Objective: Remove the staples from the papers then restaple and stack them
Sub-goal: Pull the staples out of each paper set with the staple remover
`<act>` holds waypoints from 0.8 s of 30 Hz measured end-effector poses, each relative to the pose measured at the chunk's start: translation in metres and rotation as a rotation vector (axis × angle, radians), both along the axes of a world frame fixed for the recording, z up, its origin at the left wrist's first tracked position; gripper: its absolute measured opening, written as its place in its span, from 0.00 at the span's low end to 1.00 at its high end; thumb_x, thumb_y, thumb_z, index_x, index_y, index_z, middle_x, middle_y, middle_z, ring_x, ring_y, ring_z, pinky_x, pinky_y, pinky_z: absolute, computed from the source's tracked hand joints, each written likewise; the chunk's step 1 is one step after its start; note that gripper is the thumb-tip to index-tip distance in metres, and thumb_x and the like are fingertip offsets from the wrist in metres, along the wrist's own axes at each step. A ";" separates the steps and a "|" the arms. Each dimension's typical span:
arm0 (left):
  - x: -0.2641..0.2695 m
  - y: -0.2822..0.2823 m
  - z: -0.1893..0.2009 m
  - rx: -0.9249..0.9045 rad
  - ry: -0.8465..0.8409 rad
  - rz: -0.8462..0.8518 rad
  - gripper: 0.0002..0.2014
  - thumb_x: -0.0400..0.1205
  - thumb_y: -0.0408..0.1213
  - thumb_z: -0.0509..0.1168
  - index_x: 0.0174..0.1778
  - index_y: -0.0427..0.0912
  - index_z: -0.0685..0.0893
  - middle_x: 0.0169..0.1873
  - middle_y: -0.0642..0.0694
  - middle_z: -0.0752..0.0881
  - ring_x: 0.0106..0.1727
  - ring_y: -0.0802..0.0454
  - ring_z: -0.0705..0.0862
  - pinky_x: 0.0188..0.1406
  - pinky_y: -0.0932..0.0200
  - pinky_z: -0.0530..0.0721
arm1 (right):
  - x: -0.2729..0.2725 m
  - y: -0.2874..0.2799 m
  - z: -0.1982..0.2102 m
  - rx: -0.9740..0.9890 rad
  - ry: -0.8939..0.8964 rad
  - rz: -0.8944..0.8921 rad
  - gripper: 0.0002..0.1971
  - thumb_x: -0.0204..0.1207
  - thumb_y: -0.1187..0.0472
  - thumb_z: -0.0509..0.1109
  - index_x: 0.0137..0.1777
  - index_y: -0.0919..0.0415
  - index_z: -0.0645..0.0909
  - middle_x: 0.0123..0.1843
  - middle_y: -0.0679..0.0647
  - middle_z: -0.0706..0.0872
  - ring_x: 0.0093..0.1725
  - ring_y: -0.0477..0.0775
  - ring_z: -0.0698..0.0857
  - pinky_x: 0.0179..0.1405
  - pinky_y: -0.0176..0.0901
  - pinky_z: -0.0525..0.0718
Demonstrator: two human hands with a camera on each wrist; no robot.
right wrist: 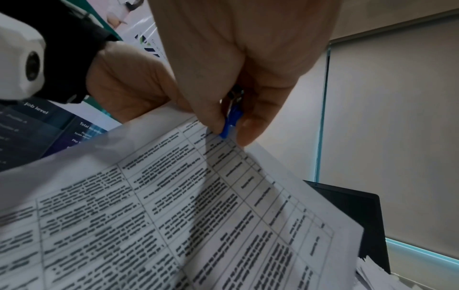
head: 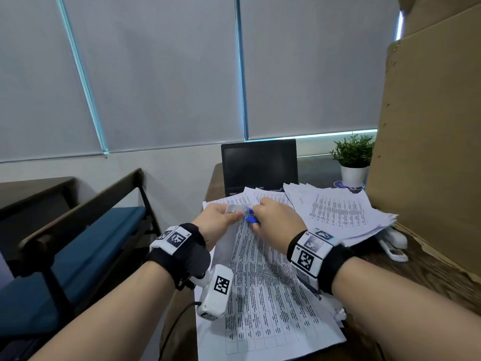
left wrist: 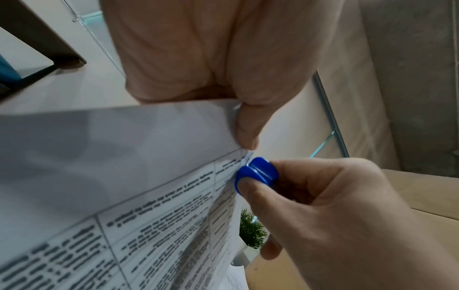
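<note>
A stapled set of printed papers (head: 263,290) with tables is lifted at its far corner over the desk. My left hand (head: 221,217) pinches that top corner, thumb (left wrist: 248,125) on the sheet (left wrist: 124,157). My right hand (head: 276,217) grips a blue staple remover (head: 252,217), its blue grips (left wrist: 257,172) squeezed between thumb and fingers right at the corner of the papers (right wrist: 223,196). The remover's blue tip (right wrist: 229,125) touches the page edge. The staple itself is hidden.
A loose pile of printed sheets (head: 338,212) lies to the right, with a white stapler (head: 393,246) beside it. Behind stand a black laptop (head: 260,165), a small potted plant (head: 354,160) and a tall cardboard box (head: 429,152). A blue-cushioned bench (head: 78,256) is left.
</note>
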State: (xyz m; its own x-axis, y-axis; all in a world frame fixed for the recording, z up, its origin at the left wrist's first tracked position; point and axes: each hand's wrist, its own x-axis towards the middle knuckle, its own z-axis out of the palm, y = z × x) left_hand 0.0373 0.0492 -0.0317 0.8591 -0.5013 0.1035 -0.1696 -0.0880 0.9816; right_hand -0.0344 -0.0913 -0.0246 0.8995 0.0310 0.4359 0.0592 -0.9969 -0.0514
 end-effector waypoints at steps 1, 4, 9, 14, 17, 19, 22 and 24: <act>0.000 0.001 -0.001 0.005 0.010 0.004 0.12 0.87 0.30 0.61 0.59 0.27 0.85 0.54 0.27 0.87 0.59 0.30 0.85 0.65 0.36 0.81 | 0.000 -0.001 -0.001 0.013 0.008 0.005 0.14 0.84 0.54 0.62 0.60 0.63 0.80 0.56 0.56 0.79 0.53 0.58 0.82 0.42 0.43 0.69; 0.001 0.002 -0.003 0.013 0.020 0.016 0.13 0.87 0.29 0.60 0.59 0.25 0.85 0.55 0.24 0.86 0.59 0.28 0.85 0.66 0.33 0.80 | 0.000 -0.004 -0.002 0.046 0.019 0.013 0.13 0.83 0.55 0.64 0.61 0.62 0.79 0.57 0.56 0.78 0.52 0.57 0.82 0.42 0.42 0.71; 0.002 -0.001 -0.003 0.046 0.011 0.021 0.13 0.87 0.29 0.60 0.59 0.25 0.84 0.54 0.25 0.87 0.59 0.28 0.85 0.65 0.33 0.80 | 0.001 -0.006 -0.001 0.037 0.031 0.007 0.12 0.82 0.57 0.64 0.62 0.61 0.78 0.58 0.56 0.77 0.51 0.58 0.82 0.42 0.42 0.69; 0.000 -0.002 -0.002 0.092 -0.023 0.021 0.12 0.86 0.29 0.61 0.58 0.26 0.85 0.53 0.26 0.87 0.59 0.29 0.85 0.65 0.33 0.80 | 0.000 -0.007 -0.003 -0.006 0.030 0.025 0.11 0.83 0.59 0.62 0.60 0.62 0.78 0.56 0.56 0.77 0.42 0.54 0.71 0.41 0.43 0.67; 0.000 -0.002 -0.002 0.128 -0.034 0.023 0.11 0.86 0.30 0.62 0.56 0.28 0.86 0.52 0.27 0.88 0.59 0.28 0.85 0.65 0.32 0.80 | -0.001 -0.008 -0.007 -0.022 0.036 0.046 0.10 0.84 0.59 0.61 0.59 0.63 0.78 0.56 0.56 0.78 0.46 0.55 0.75 0.41 0.43 0.67; 0.000 -0.002 -0.002 0.130 -0.025 0.033 0.10 0.86 0.31 0.62 0.55 0.28 0.87 0.52 0.27 0.88 0.58 0.28 0.86 0.64 0.33 0.81 | -0.001 -0.009 -0.008 -0.028 0.030 0.050 0.10 0.84 0.59 0.60 0.59 0.63 0.78 0.56 0.56 0.78 0.50 0.57 0.79 0.41 0.42 0.68; 0.000 -0.007 -0.003 0.140 -0.043 0.076 0.11 0.84 0.33 0.66 0.51 0.27 0.87 0.49 0.28 0.89 0.53 0.35 0.88 0.62 0.36 0.83 | -0.001 -0.008 -0.010 -0.020 0.019 0.052 0.10 0.84 0.58 0.60 0.58 0.63 0.78 0.55 0.55 0.78 0.45 0.54 0.75 0.41 0.42 0.68; 0.000 -0.009 -0.004 0.171 -0.081 0.111 0.11 0.83 0.34 0.68 0.46 0.27 0.87 0.44 0.31 0.89 0.46 0.41 0.86 0.59 0.41 0.83 | -0.001 -0.007 -0.013 -0.015 0.023 0.053 0.11 0.84 0.57 0.60 0.59 0.62 0.78 0.55 0.54 0.78 0.43 0.52 0.73 0.41 0.42 0.69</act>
State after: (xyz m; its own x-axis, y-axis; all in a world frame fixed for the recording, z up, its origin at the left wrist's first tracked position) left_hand 0.0376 0.0399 -0.0354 0.9024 -0.4201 0.0958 -0.2269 -0.2743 0.9345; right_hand -0.0359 -0.0980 -0.0373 0.9061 0.0856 0.4143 0.1113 -0.9930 -0.0382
